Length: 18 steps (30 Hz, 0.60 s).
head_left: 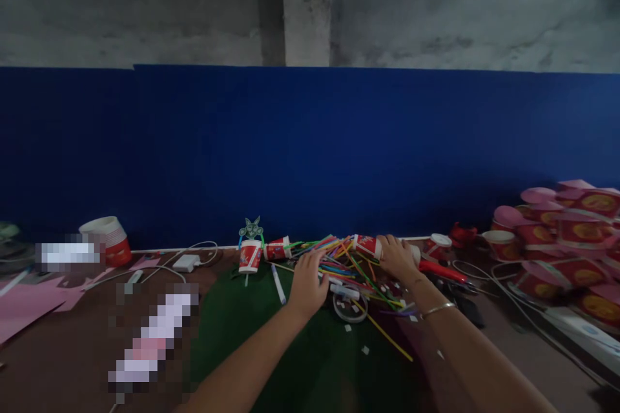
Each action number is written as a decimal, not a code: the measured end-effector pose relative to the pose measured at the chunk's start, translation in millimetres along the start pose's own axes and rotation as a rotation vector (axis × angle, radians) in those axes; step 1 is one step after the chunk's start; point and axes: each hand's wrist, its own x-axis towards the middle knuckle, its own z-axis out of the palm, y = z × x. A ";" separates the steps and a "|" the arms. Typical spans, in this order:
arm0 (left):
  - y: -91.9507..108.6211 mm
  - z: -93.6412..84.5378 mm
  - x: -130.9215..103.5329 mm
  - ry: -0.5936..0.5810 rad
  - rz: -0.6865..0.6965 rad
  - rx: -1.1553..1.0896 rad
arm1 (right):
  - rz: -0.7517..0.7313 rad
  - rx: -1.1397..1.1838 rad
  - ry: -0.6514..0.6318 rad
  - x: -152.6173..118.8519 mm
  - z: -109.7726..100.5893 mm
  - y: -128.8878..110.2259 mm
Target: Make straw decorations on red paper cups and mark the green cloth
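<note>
My left hand (309, 285) reaches over the near left side of a pile of colourful thin sticks (334, 257); its fingers rest on or just above them, and nothing is plainly held. At the right of the pile my right hand (397, 258) has its fingers round a red and white paper cup (367, 246) lying on its side. Another such cup (277, 248) lies left of the pile. Beside it stands a red cup (250, 257) with a cut-out figure (252, 228) and coloured stems. A clear round tape roll (351, 307) lies between my hands.
A blue panel (310, 155) rises behind the table. Many pink and red cup pieces (571, 239) are heaped at the right, near white cables. Stacked cups (107, 240), pink paper (33, 303) and a white adapter (186, 263) are at the left. A marker (278, 284) lies nearby.
</note>
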 end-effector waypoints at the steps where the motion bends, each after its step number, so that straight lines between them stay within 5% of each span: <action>1: 3.9 4.8 12.3 -0.048 0.056 0.050 | -0.032 -0.004 0.019 -2.4 -3.1 -1.0; 7: 22.4 46.9 67.1 -0.244 0.232 0.379 | -0.308 0.039 0.203 -14.1 -30.5 -17.4; 10: 24.1 56.8 80.5 -0.263 0.208 0.420 | -0.347 0.057 0.214 -15.7 -35.4 -22.0; 18: 5.4 35.1 90.1 -0.167 0.114 0.393 | -0.062 0.036 0.122 -7.6 -7.4 5.4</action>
